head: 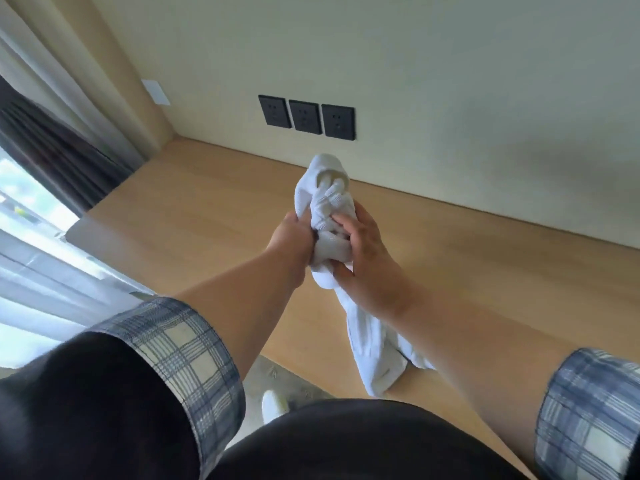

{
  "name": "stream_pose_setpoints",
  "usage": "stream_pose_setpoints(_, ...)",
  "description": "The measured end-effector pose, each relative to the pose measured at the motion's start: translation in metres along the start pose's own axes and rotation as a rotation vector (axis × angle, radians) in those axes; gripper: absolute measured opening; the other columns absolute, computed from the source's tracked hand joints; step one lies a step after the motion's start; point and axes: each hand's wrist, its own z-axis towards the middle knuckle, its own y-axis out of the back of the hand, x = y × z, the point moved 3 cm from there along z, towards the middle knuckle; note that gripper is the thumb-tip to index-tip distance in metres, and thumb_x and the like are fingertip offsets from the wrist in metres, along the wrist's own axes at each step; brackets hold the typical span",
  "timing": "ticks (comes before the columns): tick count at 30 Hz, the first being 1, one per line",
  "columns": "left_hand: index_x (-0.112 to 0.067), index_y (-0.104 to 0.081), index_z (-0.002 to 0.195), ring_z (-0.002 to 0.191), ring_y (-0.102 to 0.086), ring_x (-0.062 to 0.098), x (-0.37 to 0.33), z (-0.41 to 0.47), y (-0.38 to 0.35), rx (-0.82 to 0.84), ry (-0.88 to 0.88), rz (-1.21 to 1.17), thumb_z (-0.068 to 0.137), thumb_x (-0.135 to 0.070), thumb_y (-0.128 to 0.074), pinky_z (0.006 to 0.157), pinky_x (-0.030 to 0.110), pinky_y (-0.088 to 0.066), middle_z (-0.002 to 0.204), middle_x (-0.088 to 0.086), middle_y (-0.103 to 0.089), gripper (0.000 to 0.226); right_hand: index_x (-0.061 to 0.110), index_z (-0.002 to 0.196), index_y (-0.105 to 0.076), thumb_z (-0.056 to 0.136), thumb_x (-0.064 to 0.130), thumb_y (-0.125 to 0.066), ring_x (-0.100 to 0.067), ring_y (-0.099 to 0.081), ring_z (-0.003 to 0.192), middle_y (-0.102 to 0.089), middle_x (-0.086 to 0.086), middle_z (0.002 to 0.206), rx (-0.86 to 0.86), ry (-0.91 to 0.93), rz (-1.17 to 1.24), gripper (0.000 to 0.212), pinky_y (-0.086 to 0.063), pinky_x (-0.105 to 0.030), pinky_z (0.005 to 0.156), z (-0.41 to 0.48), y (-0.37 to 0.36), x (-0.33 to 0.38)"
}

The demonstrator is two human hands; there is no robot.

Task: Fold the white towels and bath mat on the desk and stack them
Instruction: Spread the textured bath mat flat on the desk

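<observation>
A white towel (325, 199), bunched and twisted into a knot, is held up above the wooden desk (485, 258). My left hand (292, 237) grips the bunch from the left side. My right hand (363, 251) holds it from the right, fingers and thumb curled into the folds. The towel's lower end hangs down from my hands and its tail (377, 358) rests on the desk near the front edge. No other towel or bath mat is in view.
Three black wall sockets (306, 116) sit on the pale wall behind the desk. Curtains and a bright window (45, 188) are at the left. Below the desk's front edge I see floor and a white shoe (273, 405).
</observation>
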Motion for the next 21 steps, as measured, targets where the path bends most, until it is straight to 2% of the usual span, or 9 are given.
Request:
stream_pose_setpoints(3,-0.028,-0.06,0.129,0.107,-0.07,0.028,-0.008,0.037,0.023,0.207,0.147,-0.073,0.067,-0.084,-0.053,0.096,0.048,-0.054,0.115,0.003,-0.073,0.084,0.037,0.156,-0.015,0.088,0.014,-0.064,-0.01,-0.02,0.149,0.0,0.009,0.166,0.032,-0.045,-0.117,0.087,-0.034,-0.027,0.112,0.022,-0.03,-0.007)
stream_pose_setpoints(5,-0.027,-0.056,0.136,0.111,-0.068,0.03,-0.009,0.061,0.037,0.344,0.208,-0.063,0.053,-0.087,-0.062,0.098,0.048,-0.053,0.124,0.006,-0.069,0.103,0.043,0.156,-0.007,0.091,0.019,-0.063,-0.017,-0.026,0.148,0.005,0.011,0.167,0.059,-0.144,-0.219,0.089,-0.036,-0.027,0.106,0.032,-0.055,-0.011)
stream_pose_setpoints(6,-0.026,-0.054,0.138,0.111,-0.068,0.031,-0.007,0.071,0.045,0.409,0.221,-0.029,0.052,-0.084,-0.068,0.097,0.05,-0.054,0.126,0.008,-0.068,0.105,0.043,0.157,-0.004,0.092,0.022,-0.063,-0.018,-0.025,0.149,0.006,0.01,0.168,0.077,-0.194,-0.251,0.09,-0.034,-0.027,0.107,0.036,-0.069,-0.015)
stream_pose_setpoints(9,-0.023,-0.052,0.136,0.105,-0.07,0.032,0.01,0.104,0.068,0.502,0.146,0.186,0.068,-0.055,-0.083,0.091,0.055,-0.057,0.124,0.009,-0.068,0.081,0.038,0.159,0.001,0.093,0.022,-0.065,-0.018,-0.015,0.153,0.007,0.005,0.168,0.155,-0.287,-0.285,0.095,-0.027,-0.032,0.117,0.042,-0.105,-0.024)
stream_pose_setpoints(11,-0.018,-0.051,0.135,0.106,-0.068,0.033,0.024,0.126,0.078,0.483,0.074,0.324,0.081,-0.031,-0.078,0.092,0.055,-0.056,0.123,0.011,-0.066,0.062,0.032,0.16,-0.001,0.093,0.023,-0.066,-0.023,-0.018,0.152,0.0,-0.003,0.169,0.236,-0.344,-0.349,0.094,-0.027,-0.039,0.119,0.038,-0.122,-0.03)
stream_pose_setpoints(13,-0.014,-0.049,0.133,0.105,-0.064,0.033,0.032,0.147,0.085,0.427,0.004,0.449,0.087,-0.021,-0.069,0.093,0.051,-0.055,0.121,0.011,-0.062,0.051,0.03,0.16,-0.001,0.094,0.029,-0.065,-0.027,-0.02,0.151,-0.003,-0.008,0.168,0.297,-0.477,-0.41,0.091,-0.028,-0.042,0.118,0.024,-0.131,-0.04)
stream_pose_setpoints(16,-0.013,-0.046,0.134,0.097,-0.058,0.034,0.039,0.181,0.103,0.324,-0.063,0.641,0.087,-0.028,-0.072,0.084,0.043,-0.051,0.114,0.009,-0.057,0.055,0.031,0.159,-0.002,0.095,0.039,-0.057,-0.03,-0.011,0.153,0.003,-0.008,0.168,0.4,-0.714,-0.565,0.085,-0.02,-0.052,0.12,-0.007,-0.135,-0.057)
stream_pose_setpoints(18,-0.01,-0.042,0.137,0.099,-0.056,0.036,0.045,0.207,0.117,0.259,-0.05,0.738,0.088,-0.029,-0.072,0.085,0.043,-0.049,0.12,0.014,-0.057,0.061,0.033,0.159,-0.002,0.096,0.037,-0.052,-0.03,0.001,0.154,0.008,-0.005,0.168,0.425,-0.844,-0.597,0.081,-0.012,-0.055,0.121,-0.026,-0.134,-0.067)
stream_pose_setpoints(21,-0.011,-0.024,0.152,0.123,-0.051,0.036,0.058,0.231,0.129,0.243,0.056,0.866,0.093,-0.017,-0.065,0.099,0.041,-0.041,0.141,0.018,-0.047,0.073,0.035,0.157,-0.006,0.095,0.03,-0.051,-0.029,0.005,0.154,0.011,-0.005,0.167,0.328,-0.946,-0.548,0.077,-0.015,-0.053,0.121,-0.041,-0.134,-0.074)
